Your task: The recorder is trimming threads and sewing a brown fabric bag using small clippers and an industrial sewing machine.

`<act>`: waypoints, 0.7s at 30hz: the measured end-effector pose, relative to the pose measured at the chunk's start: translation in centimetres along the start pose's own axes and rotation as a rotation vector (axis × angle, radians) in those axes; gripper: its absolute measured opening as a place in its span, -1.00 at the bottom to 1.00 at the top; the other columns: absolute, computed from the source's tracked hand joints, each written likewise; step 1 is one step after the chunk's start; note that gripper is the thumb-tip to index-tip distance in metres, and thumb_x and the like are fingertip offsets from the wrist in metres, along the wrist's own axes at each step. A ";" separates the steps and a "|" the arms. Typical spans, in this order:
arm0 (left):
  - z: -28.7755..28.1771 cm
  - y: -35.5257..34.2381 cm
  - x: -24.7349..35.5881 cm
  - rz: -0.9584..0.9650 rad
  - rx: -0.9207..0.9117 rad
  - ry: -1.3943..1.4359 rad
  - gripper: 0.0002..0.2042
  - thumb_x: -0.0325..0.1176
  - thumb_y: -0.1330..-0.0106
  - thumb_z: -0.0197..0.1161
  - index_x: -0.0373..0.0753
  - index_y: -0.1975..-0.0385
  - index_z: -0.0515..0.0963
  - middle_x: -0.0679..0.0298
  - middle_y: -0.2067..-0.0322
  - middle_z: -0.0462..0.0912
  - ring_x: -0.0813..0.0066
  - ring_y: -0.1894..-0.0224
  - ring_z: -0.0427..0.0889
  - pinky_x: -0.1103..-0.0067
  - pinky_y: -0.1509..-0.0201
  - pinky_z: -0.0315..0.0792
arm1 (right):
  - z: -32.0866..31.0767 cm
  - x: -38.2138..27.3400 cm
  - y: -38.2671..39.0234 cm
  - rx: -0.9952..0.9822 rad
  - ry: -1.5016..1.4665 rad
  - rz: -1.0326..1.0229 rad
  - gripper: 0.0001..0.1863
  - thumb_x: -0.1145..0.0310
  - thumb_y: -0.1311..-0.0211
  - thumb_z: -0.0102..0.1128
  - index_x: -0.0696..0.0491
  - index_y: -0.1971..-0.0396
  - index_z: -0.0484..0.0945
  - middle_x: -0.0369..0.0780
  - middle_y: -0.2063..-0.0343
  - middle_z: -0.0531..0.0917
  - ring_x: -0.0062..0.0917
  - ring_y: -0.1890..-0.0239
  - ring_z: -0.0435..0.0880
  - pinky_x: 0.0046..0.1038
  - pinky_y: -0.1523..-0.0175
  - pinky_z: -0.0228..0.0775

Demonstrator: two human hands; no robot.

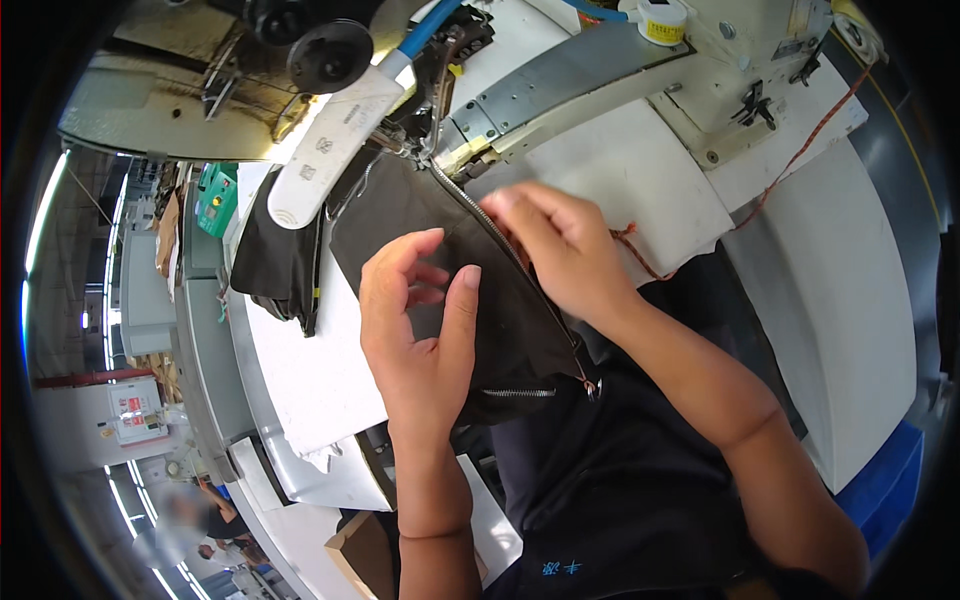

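Note:
A dark brown fabric piece [400, 205], perhaps part of a garment or bag, stretches from the sewing machine's needle area toward my lap. A silver-toothed zipper [470, 205] runs along its right edge, with a second short zipper [518, 393] near its lower end. Above the fabric, my left hand [412, 330] is open, its fingers curved and the thumb held apart from them. My right hand [560, 245] is at the zipper edge, fingers bent and closed on that edge; part of its grip is hidden. The presser foot area [420, 150] meets the fabric's far end.
The sewing machine's arm [590, 110] spans the far side, and a white lever-like part [330, 160] juts over the fabric. More dark fabric [280, 255] lies at left on the white worktop [300, 380]. An orange cord [800, 150] trails at right. Another person [225, 515] is far off at lower left.

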State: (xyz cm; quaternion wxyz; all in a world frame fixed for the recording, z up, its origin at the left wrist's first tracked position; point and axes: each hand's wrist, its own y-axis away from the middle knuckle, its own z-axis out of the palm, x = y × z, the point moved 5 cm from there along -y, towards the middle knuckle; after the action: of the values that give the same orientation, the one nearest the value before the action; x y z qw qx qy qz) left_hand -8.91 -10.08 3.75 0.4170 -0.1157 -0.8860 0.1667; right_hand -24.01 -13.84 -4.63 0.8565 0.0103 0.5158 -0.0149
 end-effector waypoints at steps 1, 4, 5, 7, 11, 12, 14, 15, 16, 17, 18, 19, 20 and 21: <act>0.0 0.2 0.1 0.044 0.003 -0.045 -0.62 -0.53 -0.25 0.50 -0.26 -0.06 0.60 0.21 0.04 0.62 0.45 0.24 0.61 0.55 0.12 0.54 | 0.0 -0.1 0.9 -0.064 0.072 -0.048 -0.67 0.21 -0.59 0.16 0.20 0.21 0.67 -0.36 0.48 0.63 -0.81 0.45 0.50 -0.63 0.34 0.35; 0.9 0.9 0.0 0.079 -0.058 -0.050 -0.66 -0.55 -0.29 0.46 -0.26 -0.06 0.61 0.20 0.10 0.64 0.46 0.23 0.61 0.55 0.13 0.54 | -0.4 -0.1 2.5 -0.123 0.127 -0.085 -0.76 0.32 -0.52 0.26 0.23 0.10 0.66 -0.38 0.40 0.65 -0.82 0.40 0.48 -0.64 0.28 0.36; 0.6 0.7 -0.1 0.059 -0.005 -0.066 -0.66 -0.53 -0.31 0.45 -0.26 -0.07 0.61 0.19 0.11 0.64 0.46 0.23 0.61 0.55 0.12 0.54 | -0.2 0.1 2.7 -0.125 0.113 -0.124 -0.75 0.32 -0.52 0.27 0.23 0.06 0.65 -0.37 0.36 0.66 -0.81 0.38 0.50 -0.62 0.28 0.38; 0.6 -0.5 0.1 0.028 0.066 -0.054 -0.73 -0.49 -0.38 0.42 -0.28 -0.03 0.61 0.19 0.19 0.64 0.49 0.28 0.60 0.56 0.18 0.52 | 0.1 0.0 3.1 -0.138 0.124 -0.188 -0.70 0.35 -0.50 0.26 0.24 -0.06 0.62 -0.27 0.28 0.69 -0.68 0.32 0.58 -0.52 0.26 0.43; 1.4 -3.1 1.6 0.012 -0.100 -0.316 -0.83 -0.34 -0.44 0.36 -0.29 0.24 0.54 0.19 0.42 0.54 0.35 0.40 0.60 0.46 0.34 0.44 | 0.2 -1.7 3.8 -0.158 0.441 -0.304 -0.72 0.43 -0.46 0.25 0.25 -0.06 0.61 -0.14 0.26 0.69 -0.42 0.31 0.67 -0.42 0.22 0.49; 1.4 -3.5 1.8 0.011 -0.102 -0.318 -0.83 -0.34 -0.44 0.36 -0.29 0.24 0.54 0.19 0.42 0.54 0.35 0.40 0.60 0.46 0.34 0.44 | 0.3 -2.0 4.0 -0.139 0.484 -0.397 -0.72 0.46 -0.43 0.25 0.24 -0.05 0.61 -0.09 0.27 0.68 -0.30 0.30 0.67 -0.37 0.20 0.50; 1.7 -4.2 2.9 0.229 -0.115 -0.632 -0.81 -0.32 -0.47 0.29 -0.28 0.34 0.51 0.14 0.43 0.54 0.15 0.41 0.62 0.36 0.36 0.45 | 0.4 -2.3 4.3 -0.120 0.522 -0.487 -0.73 0.48 -0.41 0.24 0.24 -0.04 0.62 -0.04 0.27 0.67 -0.18 0.29 0.67 -0.32 0.17 0.52; 1.9 -4.6 3.2 0.235 -0.134 -0.654 -0.82 -0.35 -0.48 0.23 -0.27 0.37 0.49 0.12 0.42 0.55 0.05 0.39 0.63 0.30 0.36 0.45 | 0.5 -2.4 4.3 -0.121 0.525 -0.507 -0.73 0.49 -0.40 0.24 0.23 -0.04 0.62 -0.04 0.27 0.67 -0.13 0.27 0.67 -0.29 0.16 0.52; 1.9 -4.9 3.1 0.234 -0.137 -0.658 -0.82 -0.35 -0.48 0.23 -0.27 0.37 0.49 0.12 0.42 0.55 0.05 0.39 0.63 0.30 0.36 0.45 | 0.5 -2.5 4.4 -0.122 0.528 -0.527 -0.74 0.50 -0.39 0.24 0.23 -0.03 0.62 -0.03 0.27 0.67 -0.09 0.26 0.66 -0.27 0.15 0.52; 2.1 -5.1 3.4 0.340 -0.159 -0.713 -0.82 -0.35 -0.48 0.23 -0.27 0.37 0.49 0.12 0.43 0.55 0.06 0.39 0.63 0.30 0.36 0.46 | 0.4 -2.7 4.4 -0.118 0.525 -0.525 -0.74 0.50 -0.39 0.24 0.23 -0.03 0.62 -0.03 0.27 0.67 -0.09 0.26 0.66 -0.27 0.15 0.52; 2.2 -5.2 3.6 0.447 -0.181 -0.767 -0.82 -0.36 -0.48 0.23 -0.27 0.38 0.49 0.13 0.44 0.55 0.06 0.39 0.64 0.30 0.35 0.46 | 0.3 -2.7 4.4 -0.126 0.525 -0.480 -0.74 0.49 -0.40 0.24 0.23 -0.03 0.63 -0.02 0.26 0.68 -0.09 0.25 0.67 -0.28 0.13 0.53; 2.1 -5.5 3.6 0.449 -0.188 -0.768 -0.82 -0.36 -0.48 0.23 -0.27 0.38 0.49 0.13 0.44 0.55 0.06 0.39 0.64 0.30 0.35 0.46 | 0.1 -2.6 4.3 -0.134 0.525 -0.435 -0.74 0.49 -0.41 0.23 0.24 -0.02 0.63 -0.01 0.25 0.69 -0.10 0.24 0.67 -0.30 0.12 0.53; 1.9 -5.7 3.7 0.486 -0.206 -0.756 -0.83 -0.37 -0.47 0.25 -0.28 0.37 0.51 0.13 0.45 0.55 0.10 0.40 0.63 0.34 0.35 0.47 | 0.0 -2.6 4.4 -0.129 0.520 -0.432 -0.74 0.49 -0.41 0.23 0.24 -0.02 0.63 -0.01 0.25 0.69 -0.10 0.24 0.67 -0.30 0.12 0.53; 1.7 -5.8 3.8 0.522 -0.224 -0.744 -0.85 -0.39 -0.46 0.28 -0.29 0.35 0.53 0.13 0.46 0.54 0.14 0.42 0.62 0.37 0.34 0.47 | 0.0 -2.4 4.5 -0.144 0.485 -0.408 -0.72 0.49 -0.45 0.23 0.25 -0.07 0.63 -0.12 0.23 0.70 -0.37 0.26 0.64 -0.43 0.11 0.51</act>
State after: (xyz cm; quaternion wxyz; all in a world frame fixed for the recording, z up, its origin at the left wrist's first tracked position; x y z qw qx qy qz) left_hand -12.99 -14.44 7.73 0.0001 -0.3115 -0.9291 0.1995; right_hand -24.99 -9.35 -2.47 0.6864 -0.1506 0.6961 -0.1470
